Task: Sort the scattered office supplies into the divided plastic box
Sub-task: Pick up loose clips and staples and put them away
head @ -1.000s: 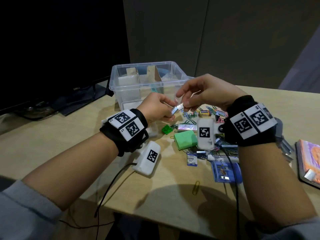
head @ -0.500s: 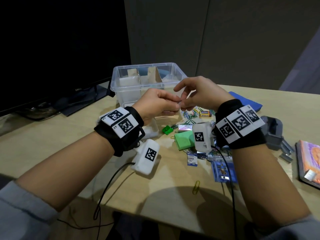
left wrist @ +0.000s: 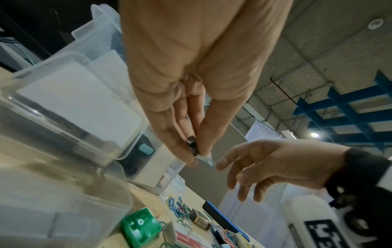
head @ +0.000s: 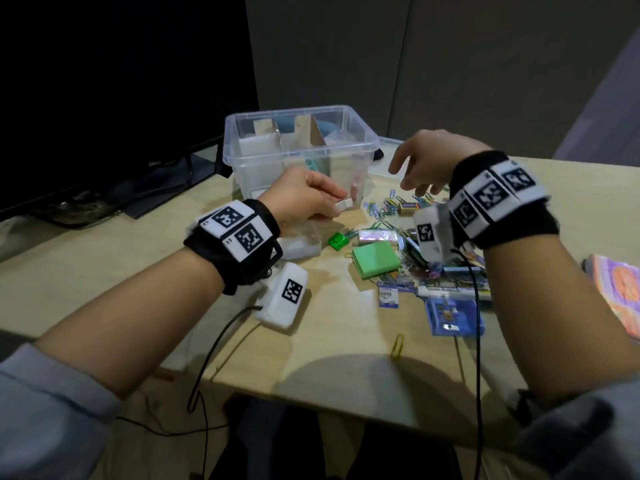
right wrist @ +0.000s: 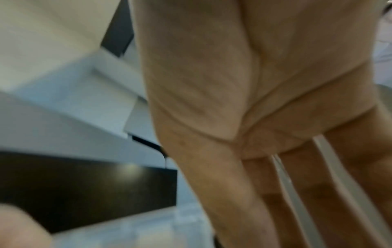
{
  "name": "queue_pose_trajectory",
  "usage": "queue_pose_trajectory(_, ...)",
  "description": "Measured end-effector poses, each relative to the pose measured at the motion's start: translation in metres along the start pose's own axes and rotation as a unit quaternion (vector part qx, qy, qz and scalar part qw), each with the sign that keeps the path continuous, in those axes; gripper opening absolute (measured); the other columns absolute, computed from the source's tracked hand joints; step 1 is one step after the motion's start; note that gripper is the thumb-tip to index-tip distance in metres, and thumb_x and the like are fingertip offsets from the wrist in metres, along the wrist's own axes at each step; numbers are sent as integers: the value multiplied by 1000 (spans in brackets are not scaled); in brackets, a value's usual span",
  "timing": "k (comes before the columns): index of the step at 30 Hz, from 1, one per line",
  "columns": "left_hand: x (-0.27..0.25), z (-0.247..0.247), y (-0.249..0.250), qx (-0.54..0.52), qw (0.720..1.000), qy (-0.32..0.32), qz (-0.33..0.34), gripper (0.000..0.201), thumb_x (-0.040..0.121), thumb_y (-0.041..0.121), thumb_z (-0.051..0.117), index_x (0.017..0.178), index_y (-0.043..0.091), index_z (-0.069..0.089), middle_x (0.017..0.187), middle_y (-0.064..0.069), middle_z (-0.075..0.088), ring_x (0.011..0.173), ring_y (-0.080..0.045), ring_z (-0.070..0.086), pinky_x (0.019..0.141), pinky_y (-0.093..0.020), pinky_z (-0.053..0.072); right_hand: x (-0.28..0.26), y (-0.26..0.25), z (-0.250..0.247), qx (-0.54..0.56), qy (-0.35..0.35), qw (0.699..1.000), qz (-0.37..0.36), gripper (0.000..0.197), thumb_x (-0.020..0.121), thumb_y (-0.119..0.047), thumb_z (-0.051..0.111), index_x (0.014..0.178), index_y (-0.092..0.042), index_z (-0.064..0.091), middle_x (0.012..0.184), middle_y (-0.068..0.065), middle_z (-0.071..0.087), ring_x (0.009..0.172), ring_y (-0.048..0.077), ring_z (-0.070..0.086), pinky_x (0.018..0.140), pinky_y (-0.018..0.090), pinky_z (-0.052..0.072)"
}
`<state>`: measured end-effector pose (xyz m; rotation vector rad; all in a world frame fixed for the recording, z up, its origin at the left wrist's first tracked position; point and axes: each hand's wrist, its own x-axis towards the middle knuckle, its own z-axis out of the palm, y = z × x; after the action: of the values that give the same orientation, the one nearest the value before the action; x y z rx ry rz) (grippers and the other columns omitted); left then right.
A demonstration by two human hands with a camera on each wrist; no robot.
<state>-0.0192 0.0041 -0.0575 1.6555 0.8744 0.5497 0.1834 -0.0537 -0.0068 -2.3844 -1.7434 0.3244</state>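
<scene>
My left hand point(head: 304, 199) pinches a small, flat, pale silvery piece point(head: 344, 204), blurred, just before the clear divided box point(head: 360, 147) on the surface point(head: 104, 271). My right hand point(head: 426, 161) hovers empty, fingers loosely spread, above the coloured paper clips point(head: 384, 207).
</scene>
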Motion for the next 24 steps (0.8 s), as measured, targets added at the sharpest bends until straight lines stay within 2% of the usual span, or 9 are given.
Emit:
queue_pose_trajectory(3, 0, 6, 6, 13, 1000, -19, -1, 26, 81, -17, 62, 86, 7, 68, 72, 1, 64, 70, -11, 63, 71, -21, 58, 13, 13, 4, -91, -46, 994, 39, 23, 83, -7, 71, 101, -19, 65, 70, -8, 56, 69, 15, 58, 66, 26, 48)
queue_pose_trajectory(6, 2, 10, 9, 23, 999, -44, -8, 25, 81, -17, 62, 88, 6, 68, 75, 2, 64, 72, -11, 63, 70, -21, 58, 22, 39, 13, -187, -37, 981, 40, 26, 66, -18, 77, 90, -24, 71, 68, -11, 60, 61, 13, 63, 60, 28, 56)
queue_pose_trajectory(8, 2, 10, 10, 27, 998, -58, -9, 25, 82, -17, 61, 88, 6, 67, 76, 1, 63, 71, -11, 63, 63, -19, 57, 17, 47, 14, -231, -86, 968, 51, 24, 71, -18, 76, 93, -24, 68, 70, -8, 61, 71, 17, 66, 65, 25, 55)
queue_pose_trajectory(10, 4, 10, 10, 33, 997, -71, -11, 25, 83, -16, 60, 90, 7, 67, 78, -1, 64, 72, -12, 64, 60, -18, 56, 12, 47, 15, -237, -156, 957, 59, 31, 80, -15, 73, 108, -24, 65, 78, -6, 60, 76, 16, 61, 62, 19, 50)
queue_pose_trajectory(11, 5, 9, 9, 35, 996, -77, -14, 25, 84, -16, 59, 91, 6, 67, 79, -2, 65, 72, -12, 64, 60, -18, 55, 11, 48, 16, -243, -169, 954, 50, 35, 82, -15, 72, 114, -24, 64, 86, -5, 62, 82, 16, 60, 68, 21, 50)
queue_pose_trajectory(13, 6, 8, 7, 32, 996, -84, -19, 24, 84, -15, 59, 94, 5, 67, 82, -3, 66, 73, -12, 66, 60, -17, 55, 12, 51, 19, -256, -174, 950, 35, 41, 83, -18, 72, 122, -24, 62, 99, -3, 62, 93, 18, 58, 79, 28, 49)
queue_pose_trajectory(18, 11, 2, 4, 1, 995, -91, -35, 23, 84, -16, 59, 97, 3, 66, 85, -10, 69, 68, -12, 70, 61, -17, 56, 17, 48, 26, -304, -177, 936, -6, 40, 90, -18, 64, 130, -23, 57, 125, 2, 60, 113, 22, 54, 89, 30, 44)
queue_pose_trajectory(21, 12, -3, 5, -10, 995, -93, -41, 22, 85, -17, 57, 98, -2, 65, 81, -12, 68, 61, -10, 70, 57, -16, 55, 22, 45, 26, -302, -187, 935, -9, 42, 90, -16, 65, 130, -21, 57, 126, 3, 59, 116, 22, 53, 94, 32, 44)
queue_pose_trajectory(24, 14, -8, 5, -6, 995, -91, -39, 23, 85, -18, 56, 98, -1, 65, 80, -11, 68, 60, -9, 70, 56, -15, 54, 26, 39, 27, -297, -196, 934, -29, 36, 87, -19, 68, 123, -17, 61, 122, 4, 61, 111, 22, 55, 90, 31, 45)
